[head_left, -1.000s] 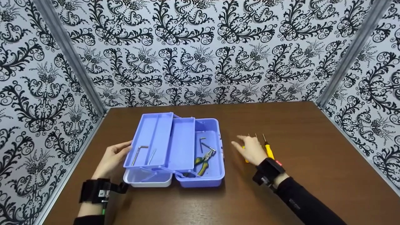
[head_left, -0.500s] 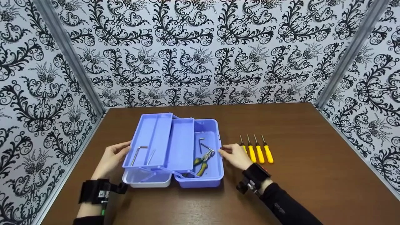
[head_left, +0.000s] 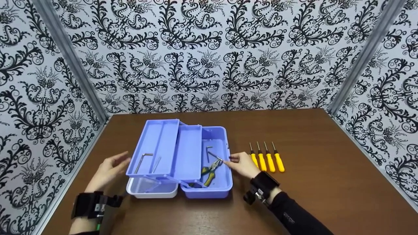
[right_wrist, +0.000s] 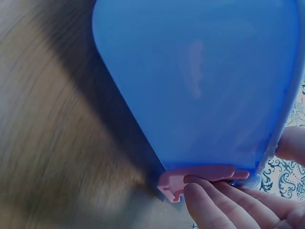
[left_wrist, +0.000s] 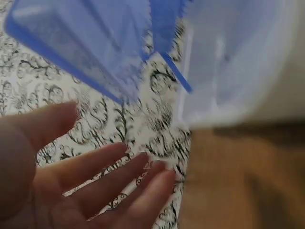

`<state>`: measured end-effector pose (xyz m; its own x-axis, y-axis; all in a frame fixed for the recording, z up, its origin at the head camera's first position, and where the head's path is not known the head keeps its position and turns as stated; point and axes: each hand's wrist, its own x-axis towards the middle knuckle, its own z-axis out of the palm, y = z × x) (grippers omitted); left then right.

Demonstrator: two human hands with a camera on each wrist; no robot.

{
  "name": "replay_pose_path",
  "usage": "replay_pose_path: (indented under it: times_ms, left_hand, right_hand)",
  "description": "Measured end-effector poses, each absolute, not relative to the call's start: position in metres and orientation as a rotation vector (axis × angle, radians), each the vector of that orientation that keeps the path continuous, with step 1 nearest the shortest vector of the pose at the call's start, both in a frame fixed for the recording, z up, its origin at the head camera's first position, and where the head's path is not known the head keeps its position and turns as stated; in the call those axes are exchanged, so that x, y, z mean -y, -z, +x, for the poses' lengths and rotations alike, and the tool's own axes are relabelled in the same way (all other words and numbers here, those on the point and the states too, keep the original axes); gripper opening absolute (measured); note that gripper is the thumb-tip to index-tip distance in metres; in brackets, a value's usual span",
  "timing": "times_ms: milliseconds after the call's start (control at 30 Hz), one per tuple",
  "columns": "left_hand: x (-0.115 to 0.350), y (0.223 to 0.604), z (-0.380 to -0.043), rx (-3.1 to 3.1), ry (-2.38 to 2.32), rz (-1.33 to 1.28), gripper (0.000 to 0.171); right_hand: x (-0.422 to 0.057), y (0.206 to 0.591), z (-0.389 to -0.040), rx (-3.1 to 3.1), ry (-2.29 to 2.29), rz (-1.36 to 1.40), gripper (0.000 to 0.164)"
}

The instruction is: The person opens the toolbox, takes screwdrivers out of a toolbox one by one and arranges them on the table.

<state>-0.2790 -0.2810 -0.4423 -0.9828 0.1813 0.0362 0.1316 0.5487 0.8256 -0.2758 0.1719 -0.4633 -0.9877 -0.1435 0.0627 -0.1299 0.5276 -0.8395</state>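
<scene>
- Although the left hand [head_left: 106,169] touched the left edge of the upper tray [head_left: 166,143] half a second ago, it now stands apart from it, fingers loosely extended and holding nothing.
- The right hand [head_left: 244,165], over the yellow screwdrivers [head_left: 269,163] a second ago, now pinches the right wall of the toolbox [head_left: 206,195], thumb at the rim, fingers at the pink latch [right_wrist: 198,172].
- For the work, this seems to leave the box in the right hand's hold alone.
- The toolbox stands open on the table [head_left: 310,195], nearer the left edge than the right.
- Its long axis runs from the near side toward the table's far edge; the base opens upward, and the trays step out toward the left edge, above the white lid [head_left: 152,195].
- Inside the base, the pliers [head_left: 210,178] point toward the table's far right corner; the screwdriver tips point to the far edge.
</scene>
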Motion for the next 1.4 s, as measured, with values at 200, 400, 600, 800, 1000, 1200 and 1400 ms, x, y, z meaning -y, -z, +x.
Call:
replay_pose_path:
  times_ms: [200, 400, 600, 800, 1000, 1200, 1400]
  left_hand:
    - [0.284, 0.462, -0.274, -2.505, -1.386, 0.428, 0.061]
    - [0.281, 0.47, -0.275, -2.618, -1.242, 0.559, 0.039]
    - [0.28, 0.467, -0.272, -2.629, -1.248, 0.463, 0.039]
    - [0.278, 0.446, -0.268, -2.567, -1.299, 0.482, 0.046]
    - [0.271, 0.418, -0.262, -2.557, -1.311, 0.541, 0.052]
    - [0.265, 0.402, -0.26, -2.581, -1.264, 0.579, 0.047]
    - [0.264, 0.399, -0.263, -2.607, -1.232, 0.559, 0.043]
  right_hand:
    - [-0.171, 0.461, -0.276, -2.698, 1.517, -0.245, 0.043]
    - [-0.17, 0.458, -0.278, -2.632, 1.538, -0.252, 0.043]
    - [-0.175, 0.457, -0.285, -2.402, 1.643, -0.239, 0.045]
    - [-0.183, 0.46, -0.293, -2.18, 1.756, -0.215, 0.043]
    - [-0.19, 0.462, -0.298, -2.133, 1.774, -0.23, 0.044]
    - [-0.192, 0.462, -0.298, -2.12, 1.771, -0.204, 0.047]
    - [-0.193, 0.462, -0.296, -2.113, 1.772, -0.184, 0.048]
